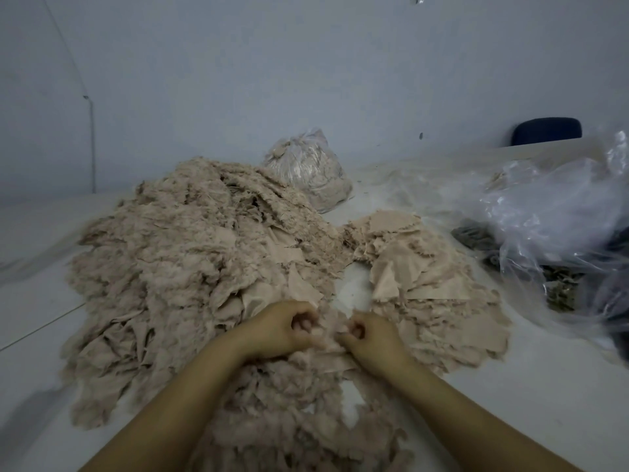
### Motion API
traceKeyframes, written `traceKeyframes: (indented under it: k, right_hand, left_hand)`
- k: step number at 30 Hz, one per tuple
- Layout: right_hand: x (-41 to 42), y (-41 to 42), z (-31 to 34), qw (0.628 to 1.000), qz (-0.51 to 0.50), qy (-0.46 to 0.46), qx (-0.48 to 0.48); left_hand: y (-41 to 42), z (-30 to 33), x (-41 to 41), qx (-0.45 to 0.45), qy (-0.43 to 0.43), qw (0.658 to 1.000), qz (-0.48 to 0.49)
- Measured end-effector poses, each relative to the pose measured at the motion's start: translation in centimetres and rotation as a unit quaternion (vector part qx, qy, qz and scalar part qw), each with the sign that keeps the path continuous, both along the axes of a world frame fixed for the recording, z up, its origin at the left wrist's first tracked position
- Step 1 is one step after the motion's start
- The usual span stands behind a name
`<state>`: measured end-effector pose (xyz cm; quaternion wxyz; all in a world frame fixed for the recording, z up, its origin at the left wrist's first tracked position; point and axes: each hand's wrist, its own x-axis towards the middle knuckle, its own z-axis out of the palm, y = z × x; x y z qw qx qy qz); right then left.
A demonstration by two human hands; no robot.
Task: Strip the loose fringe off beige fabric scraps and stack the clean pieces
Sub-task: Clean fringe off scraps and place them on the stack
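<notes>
- My left hand [279, 327] and right hand [369, 338] curl their fingers around one small beige fabric scrap [326, 335], pinched between them at six o'clock on the white worktop [544, 386].
- It is feather-light, limp and frays easily; I'd grip the woven body and tug the fringe.
- The flatter stack of pieces [425, 267] at two o'clock is probably the clean ones.

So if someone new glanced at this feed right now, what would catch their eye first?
Probably the big fluffy heap of frayed beige fabric scraps filling the left and centre of the white table. Next, the left hand and right hand, both pinching a small beige scrap at the front. Then the crumpled clear plastic bags at the right.
</notes>
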<state>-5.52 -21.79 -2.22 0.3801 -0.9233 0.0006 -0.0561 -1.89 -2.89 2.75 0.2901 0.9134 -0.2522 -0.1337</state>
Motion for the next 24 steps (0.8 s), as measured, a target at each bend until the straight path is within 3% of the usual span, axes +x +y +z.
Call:
traceKeyframes:
  k: [3,6,9,11,13,15,18,21,24]
  right_hand:
    - [0.3,-0.4,0.1,0.991,-0.051,-0.025,0.121]
    - [0.8,-1.0,0.7,0.969,-0.084,-0.011,0.231]
    - [0.7,-1.6,1.0,0.924,-0.102,0.015,0.367]
    - [0.3,-1.8,1.3,0.913,-0.088,0.01,0.399]
    - [0.1,-2.0,1.5,0.952,-0.066,-0.004,0.3]
    - [-0.1,-2.4,1.5,0.988,-0.031,-0.011,0.154]
    - [-0.9,-2.6,1.0,0.995,0.082,0.031,0.038]
    - [-2.2,-2.1,0.1,0.981,0.177,0.02,-0.072]
    - [-3.0,-1.8,0.0,0.971,0.231,0.042,-0.053]
  left_hand:
    - [0.8,0.2,-0.9,0.061,0.034,0.996,-0.047]
    - [1.1,0.3,-0.9,0.015,0.015,0.998,-0.051]
    - [1.0,1.2,-1.0,0.006,0.101,0.993,-0.063]
    - [0.8,1.5,-1.0,0.03,0.098,0.991,-0.082]
    - [0.4,1.5,-1.2,0.001,0.082,0.993,-0.084]
    - [0.1,1.3,-1.2,-0.096,0.097,0.989,-0.053]
    - [-0.1,1.2,-1.0,-0.159,0.137,0.978,0.014]
    - [0.7,0.9,-0.9,-0.048,0.145,0.988,-0.034]
    - [1.3,0.5,-1.0,0.104,0.168,0.978,-0.071]
